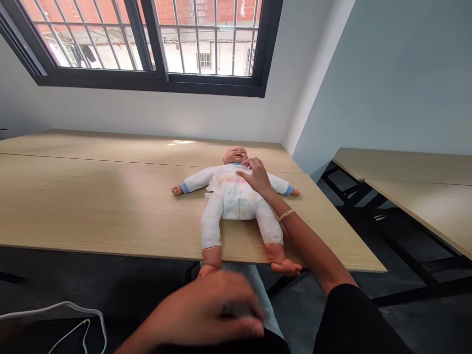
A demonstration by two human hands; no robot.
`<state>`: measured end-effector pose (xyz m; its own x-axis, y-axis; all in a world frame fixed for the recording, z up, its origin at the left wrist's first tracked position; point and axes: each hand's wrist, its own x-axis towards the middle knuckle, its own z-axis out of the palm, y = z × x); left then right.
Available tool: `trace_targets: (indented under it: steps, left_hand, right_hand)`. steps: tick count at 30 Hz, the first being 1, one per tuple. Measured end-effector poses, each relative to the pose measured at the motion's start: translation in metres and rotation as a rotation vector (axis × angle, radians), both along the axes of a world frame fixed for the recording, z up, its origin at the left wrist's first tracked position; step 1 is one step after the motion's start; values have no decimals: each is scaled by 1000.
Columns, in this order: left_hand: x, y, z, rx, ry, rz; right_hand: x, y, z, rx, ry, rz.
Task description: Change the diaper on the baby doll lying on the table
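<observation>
The blurred left hand [210, 309] seems to partly hide one doll foot [210, 269].

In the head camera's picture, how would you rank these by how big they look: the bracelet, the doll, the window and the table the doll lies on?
Largest to smallest:
1. Table
2. Window, cut off by the picture's edge
3. Doll
4. Bracelet, plainly the smallest

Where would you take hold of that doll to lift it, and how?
I'd grip the doll around its torso, just below the outstretched arms, coming in from both sides: it lies on its back, arms spread, which seems to leave its waist reachable.
</observation>
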<state>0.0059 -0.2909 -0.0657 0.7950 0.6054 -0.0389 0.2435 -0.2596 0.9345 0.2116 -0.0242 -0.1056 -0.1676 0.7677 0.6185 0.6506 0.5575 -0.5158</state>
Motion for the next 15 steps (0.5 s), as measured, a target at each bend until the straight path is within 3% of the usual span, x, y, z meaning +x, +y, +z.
trace_targets:
  steps: [3,6,10,15]
  left_hand:
    - [13,52,18,420,-33,25]
    - [29,113,7,725,180,-30]
    - [39,169,-16,857,290,-27]
    - [39,201,-24,849,346,-9]
  right_hand:
    - [16,-3,4,58,40,-69]
    - [44,-14,7,14,101,-107]
    - [89,-42,0,-158,-21,-98]
    - [129,-71,-28,-317,-224,-137]
